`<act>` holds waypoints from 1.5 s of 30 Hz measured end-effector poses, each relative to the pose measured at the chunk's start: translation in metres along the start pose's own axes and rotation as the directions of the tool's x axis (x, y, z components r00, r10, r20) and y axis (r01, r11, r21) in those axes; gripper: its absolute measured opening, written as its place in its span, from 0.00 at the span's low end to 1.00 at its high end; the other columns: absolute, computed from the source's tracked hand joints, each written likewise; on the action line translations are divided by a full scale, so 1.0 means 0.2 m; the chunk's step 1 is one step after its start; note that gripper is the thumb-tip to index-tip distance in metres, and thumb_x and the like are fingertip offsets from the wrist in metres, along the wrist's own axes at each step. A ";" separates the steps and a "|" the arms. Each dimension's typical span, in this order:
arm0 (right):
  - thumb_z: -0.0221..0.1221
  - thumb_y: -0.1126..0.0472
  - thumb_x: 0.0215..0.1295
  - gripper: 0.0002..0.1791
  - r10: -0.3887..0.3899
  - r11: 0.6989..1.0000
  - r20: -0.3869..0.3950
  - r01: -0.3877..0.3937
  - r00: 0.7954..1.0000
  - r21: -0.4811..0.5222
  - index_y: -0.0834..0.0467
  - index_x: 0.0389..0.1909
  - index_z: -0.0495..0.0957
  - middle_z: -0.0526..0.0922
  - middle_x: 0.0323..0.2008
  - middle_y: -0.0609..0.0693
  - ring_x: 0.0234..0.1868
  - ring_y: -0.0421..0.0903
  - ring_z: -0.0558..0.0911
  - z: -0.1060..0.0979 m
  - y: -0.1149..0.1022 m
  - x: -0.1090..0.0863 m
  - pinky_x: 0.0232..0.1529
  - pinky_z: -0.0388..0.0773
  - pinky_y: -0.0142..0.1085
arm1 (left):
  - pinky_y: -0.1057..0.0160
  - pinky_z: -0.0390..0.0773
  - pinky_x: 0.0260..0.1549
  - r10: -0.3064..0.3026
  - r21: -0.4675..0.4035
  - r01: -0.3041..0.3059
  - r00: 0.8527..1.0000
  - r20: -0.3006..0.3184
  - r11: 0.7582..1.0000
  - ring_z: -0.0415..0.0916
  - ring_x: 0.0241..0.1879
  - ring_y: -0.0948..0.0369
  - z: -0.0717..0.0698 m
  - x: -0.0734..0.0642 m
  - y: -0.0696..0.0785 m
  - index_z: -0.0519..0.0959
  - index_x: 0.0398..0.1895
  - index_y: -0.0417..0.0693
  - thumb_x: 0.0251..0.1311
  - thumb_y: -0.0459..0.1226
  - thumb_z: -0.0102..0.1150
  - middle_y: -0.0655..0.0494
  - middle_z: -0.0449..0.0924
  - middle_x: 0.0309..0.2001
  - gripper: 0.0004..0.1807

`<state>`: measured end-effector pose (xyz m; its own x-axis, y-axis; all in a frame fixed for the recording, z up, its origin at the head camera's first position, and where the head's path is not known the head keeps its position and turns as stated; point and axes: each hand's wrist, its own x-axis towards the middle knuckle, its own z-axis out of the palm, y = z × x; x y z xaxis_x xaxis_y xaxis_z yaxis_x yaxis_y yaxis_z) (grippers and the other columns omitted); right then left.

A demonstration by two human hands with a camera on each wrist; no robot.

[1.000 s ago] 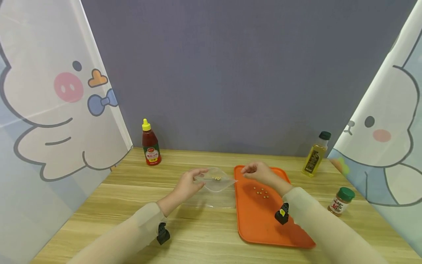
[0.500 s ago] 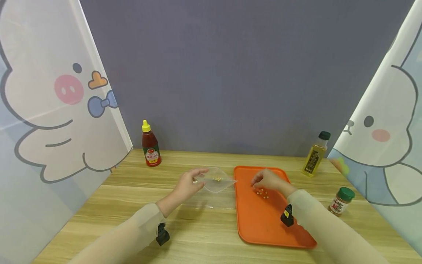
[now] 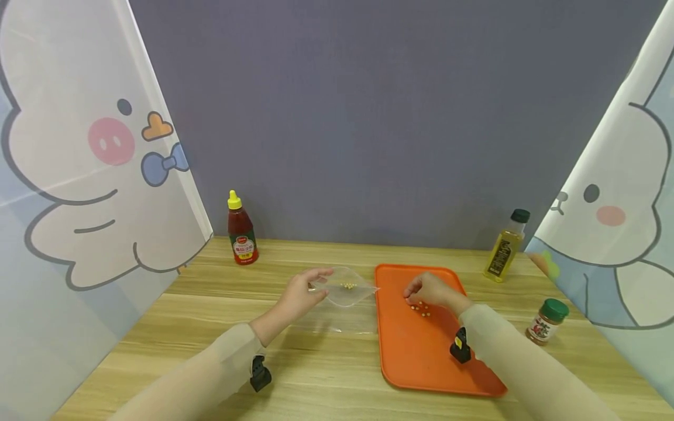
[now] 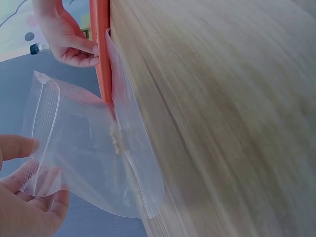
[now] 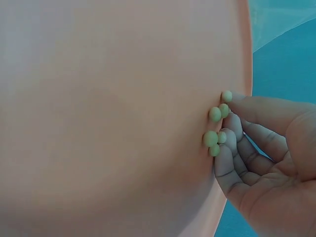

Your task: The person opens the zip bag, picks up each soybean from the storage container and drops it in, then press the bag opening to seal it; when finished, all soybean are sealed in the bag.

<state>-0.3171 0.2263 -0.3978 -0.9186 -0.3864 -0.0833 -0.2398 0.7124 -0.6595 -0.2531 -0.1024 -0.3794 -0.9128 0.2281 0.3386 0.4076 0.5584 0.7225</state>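
Note:
A clear zip-top plastic bag (image 4: 84, 133) stands with its mouth spread; several small pale yellow soybeans (image 3: 347, 286) lie inside. My left hand (image 3: 300, 294) holds the bag by its zip edge, with the thumb (image 4: 19, 146) on one side and the fingers around the other. Over the orange tray (image 3: 408, 356), my right hand (image 3: 433, 290) reaches down with bent fingers to several loose soybeans (image 5: 211, 138). One bean sits right at its thumb tip in the right wrist view. I cannot tell whether a bean is pinched between the thumb and fingers.
A ketchup bottle (image 3: 243, 237) with a yellow cap stands at the back left. An oil bottle (image 3: 505, 248) and a green-lidded spice jar (image 3: 546, 321) stand right of the tray. A grey panel (image 3: 337, 123) closes off the back of the wooden table (image 3: 326, 374).
My right hand has moved right and down from beside the bag to the soybeans on the tray, then stayed almost still. The left hand and the bag keep their place.

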 end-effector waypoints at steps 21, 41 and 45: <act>0.61 0.66 0.64 0.07 -0.015 0.998 -0.059 0.018 0.998 0.055 0.64 0.40 0.82 0.85 0.37 0.53 0.37 0.46 0.81 -0.02 -0.02 0.02 0.40 0.80 0.40 | 0.55 0.76 0.49 -0.021 -0.031 0.021 1.000 -0.002 0.999 0.78 0.51 0.54 0.02 0.01 0.00 0.78 0.58 0.46 0.56 0.27 0.64 0.52 0.80 0.56 0.25; 0.65 0.63 0.61 0.09 -0.187 0.962 -0.194 0.220 0.963 0.162 0.62 0.40 0.84 0.86 0.35 0.52 0.35 0.43 0.82 0.02 -0.43 0.03 0.39 0.80 0.39 | 0.52 0.75 0.49 -0.020 -0.027 0.019 1.000 -0.019 0.999 0.79 0.51 0.53 0.03 0.01 0.00 0.77 0.58 0.45 0.55 0.26 0.64 0.51 0.80 0.55 0.25; 0.65 0.64 0.60 0.07 -0.226 0.950 -0.200 0.262 0.953 0.173 0.62 0.38 0.84 0.86 0.32 0.51 0.33 0.47 0.82 0.07 -0.52 0.02 0.36 0.80 0.37 | 0.52 0.75 0.49 -0.010 -0.025 0.009 1.000 -0.015 1.000 0.78 0.51 0.53 0.02 0.02 -0.01 0.77 0.59 0.45 0.56 0.26 0.64 0.50 0.80 0.56 0.25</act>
<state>-0.2919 0.1431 -0.3403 -0.8842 -0.4126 0.2192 -0.4139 0.4742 -0.7771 -0.2566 -0.0983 -0.3821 -0.9163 0.2109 0.3405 0.3996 0.5407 0.7403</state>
